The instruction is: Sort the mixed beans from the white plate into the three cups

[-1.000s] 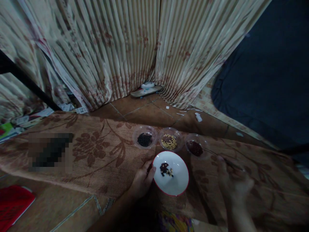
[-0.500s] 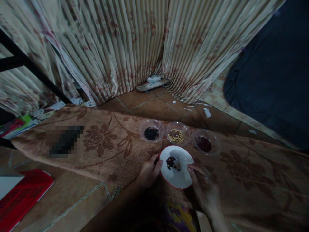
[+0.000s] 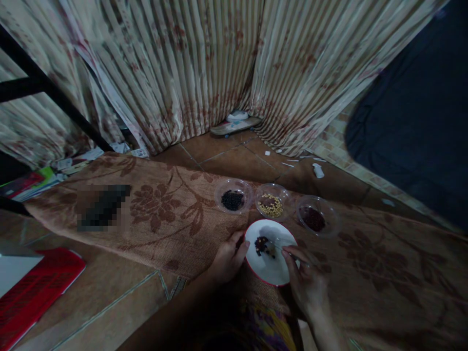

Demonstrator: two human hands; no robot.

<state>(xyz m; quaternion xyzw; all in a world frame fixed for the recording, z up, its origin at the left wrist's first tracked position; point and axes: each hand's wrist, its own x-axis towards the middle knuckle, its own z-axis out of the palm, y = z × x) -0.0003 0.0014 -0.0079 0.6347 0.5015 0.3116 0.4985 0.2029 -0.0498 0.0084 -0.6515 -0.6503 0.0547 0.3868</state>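
Observation:
My left hand (image 3: 230, 256) is closed on the left edge of a white plate with a red rim (image 3: 274, 275), thumb on top. A small pile of mixed dark and pale beans (image 3: 262, 245) lies on the plate, left of its middle. My right hand (image 3: 305, 278) pinches a thin spoon (image 3: 283, 245) over the plate's right side; its bowl looks see-through and reaches the beans. Just beyond the plate stand three clear plastic bowls in a row: one with black beans (image 3: 231, 200), one with yellow beans (image 3: 271, 204) and one with dark red beans (image 3: 313, 219).
A brown flower-patterned cloth (image 3: 164, 234) covers the surface under the bowls. A pixelated dark object (image 3: 104, 208) lies on its left part. Striped curtains (image 3: 204, 63) hang behind, with a skateboard (image 3: 236, 126) on the tiled floor. At lower left is a red box (image 3: 47, 280).
The whole view has shifted slightly to the right. My right hand and the spoon have moved a little left relative to the plate, toward the beans. My left hand keeps its grip.

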